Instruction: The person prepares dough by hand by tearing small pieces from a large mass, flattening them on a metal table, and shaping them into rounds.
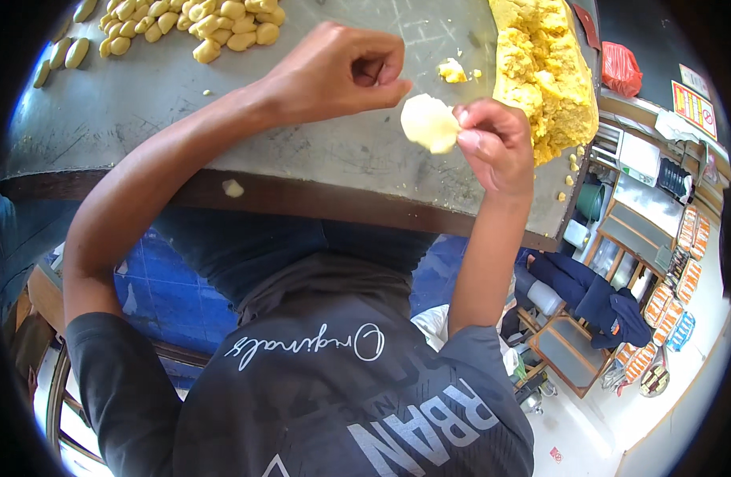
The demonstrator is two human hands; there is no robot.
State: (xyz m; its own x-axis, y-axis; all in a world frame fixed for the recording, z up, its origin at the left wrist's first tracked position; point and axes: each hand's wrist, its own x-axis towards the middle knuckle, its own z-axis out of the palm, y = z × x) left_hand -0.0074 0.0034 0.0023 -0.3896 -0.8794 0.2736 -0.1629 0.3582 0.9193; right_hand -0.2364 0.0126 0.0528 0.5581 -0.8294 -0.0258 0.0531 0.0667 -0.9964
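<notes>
A thin, flattened round of pale yellow dough (429, 123) is pinched at its right edge between the thumb and fingers of my right hand (497, 143), raised over the near part of the metal tabletop. Just left of that round is my left hand (346, 67), its fingers curled in a loose fist with the thumb near the index fingertip. Nothing shows in the hollow of that fist. A large, rough block of yellow dough (544, 79) lies beyond my right hand. Small dough crumbs (453, 71) sit beside the block.
Many small, smooth dough pieces (214, 20) are heaped at the far left, with several greenish ones (59, 52) beside them. A dough scrap (233, 188) sticks at the table's dark front edge (326, 203). To the right are a red plastic bag (622, 70) and a seated person (588, 298).
</notes>
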